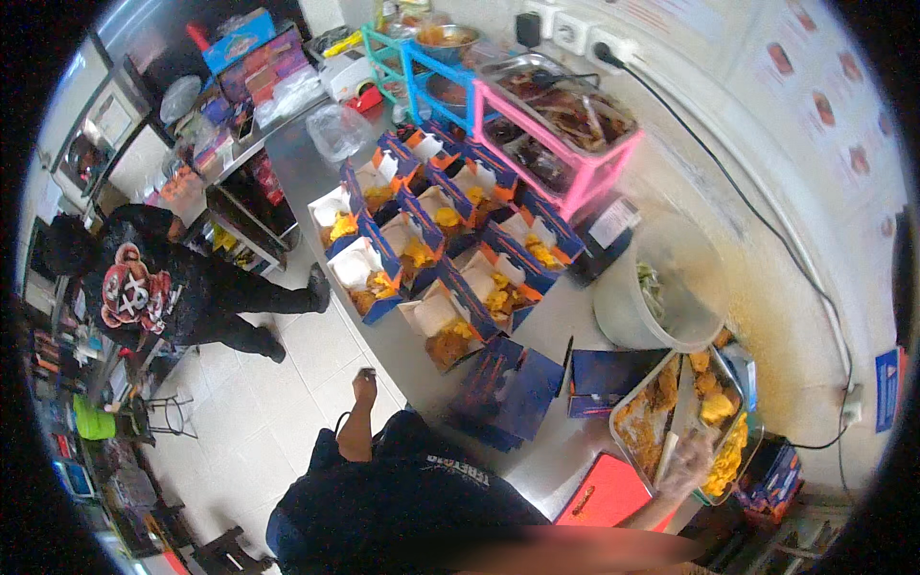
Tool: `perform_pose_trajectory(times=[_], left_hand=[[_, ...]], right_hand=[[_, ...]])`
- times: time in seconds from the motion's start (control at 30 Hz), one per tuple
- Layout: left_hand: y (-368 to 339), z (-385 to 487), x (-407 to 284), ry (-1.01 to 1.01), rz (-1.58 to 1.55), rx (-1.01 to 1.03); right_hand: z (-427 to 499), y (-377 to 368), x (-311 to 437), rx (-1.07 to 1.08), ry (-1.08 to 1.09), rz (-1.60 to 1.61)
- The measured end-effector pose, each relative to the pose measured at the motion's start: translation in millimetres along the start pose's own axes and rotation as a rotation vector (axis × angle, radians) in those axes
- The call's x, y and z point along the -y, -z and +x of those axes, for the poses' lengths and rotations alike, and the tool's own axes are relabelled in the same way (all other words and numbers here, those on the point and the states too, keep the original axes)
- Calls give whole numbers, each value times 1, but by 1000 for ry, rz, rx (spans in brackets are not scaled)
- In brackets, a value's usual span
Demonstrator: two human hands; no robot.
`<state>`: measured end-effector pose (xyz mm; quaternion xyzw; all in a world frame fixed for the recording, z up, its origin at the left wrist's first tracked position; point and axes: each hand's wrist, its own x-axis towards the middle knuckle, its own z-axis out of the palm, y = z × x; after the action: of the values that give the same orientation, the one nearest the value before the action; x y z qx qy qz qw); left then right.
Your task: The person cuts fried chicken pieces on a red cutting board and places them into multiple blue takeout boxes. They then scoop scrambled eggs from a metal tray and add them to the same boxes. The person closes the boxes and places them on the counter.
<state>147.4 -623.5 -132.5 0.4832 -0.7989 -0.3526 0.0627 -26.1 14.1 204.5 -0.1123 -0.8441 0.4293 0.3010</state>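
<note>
My right hand (688, 463), in a clear plastic glove, is over the right edge of a metal tray (624, 440) of fried, breaded food, beside scrambled egg (727, 457) in a clear container. A long utensil with a pale handle (667, 457) lies in the tray by my fingers; whether I grip anything is unclear. My left hand (365, 387) hangs off the counter's near edge, fingers curled, contents unclear. Several open blue and orange cardboard boxes (496, 291) with paper-covered portions, fried pieces and yellow egg stand in rows on the metal counter (402, 352). Closed-looking boxes (514, 392) lie nearer me.
A clear plastic bucket (658, 287) with shredded greens stands behind the tray. A red cutting board (611, 492) lies near my right forearm. Pink rack (557, 133) and blue rack (438, 86) hold food trays by the wall. A person in black (180, 280) stands at left.
</note>
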Motion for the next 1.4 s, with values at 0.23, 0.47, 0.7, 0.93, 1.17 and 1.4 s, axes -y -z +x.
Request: perform_pose_trajectory(times=[0.23, 0.47, 0.7, 0.93, 1.17, 1.4], left_hand=[[57, 110, -99, 272, -874, -503], [187, 236, -279, -605, -378, -859], [146, 348, -451, -1313, 225, -171], [176, 359, -429, -1097, 571, 176], [198, 343, -403, -984, 148, 217], [193, 335, -408, -1035, 109, 164]], right_hand=[[-13, -209, 178, 706, -1120, 1242], [2, -418, 314, 1073, -958, 1143], [10, -563, 381, 1199, -918, 1028], [27, -670, 361, 1416, -724, 689], [-5, -738, 367, 1508, 203, 326], [5, -735, 379, 1582, 71, 329]])
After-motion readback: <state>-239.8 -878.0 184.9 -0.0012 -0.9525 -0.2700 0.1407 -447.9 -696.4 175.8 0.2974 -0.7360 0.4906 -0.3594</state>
